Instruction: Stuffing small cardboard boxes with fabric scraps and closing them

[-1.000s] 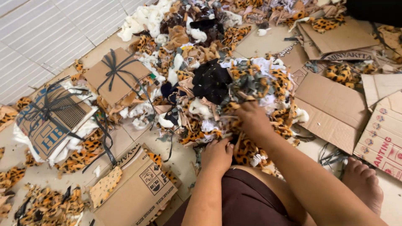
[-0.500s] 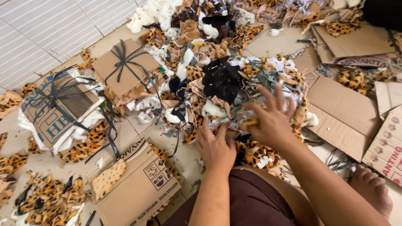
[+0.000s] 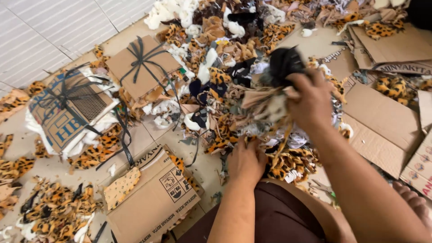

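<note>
Bunch of fabric scraps (image 3: 270, 96), tan, black and pale strips mixed, blurred and dangling, lifted above the heap. Gripped from the right side by the right hand (image 3: 310, 101), fingers curled tight around the bunch, a fuzzy black piece (image 3: 282, 63) sticking up just above the knuckles. Below, left hand (image 3: 245, 162) pressed flat on the scrap pile (image 3: 225, 58), fingers spread narrow and partly buried among leopard-print bits, grasp hard to tell. Pile made of leopard-print, brown, white and black cuttings, spread across flattened cardboard (image 3: 382, 126) on the floor. Farther left, two cardboard bundles tied with dark ribbon (image 3: 141, 63) (image 3: 67, 110). Nearer, a loose cardboard sheet (image 3: 153, 198). Bare foot (image 3: 411, 198) at far right.
</note>
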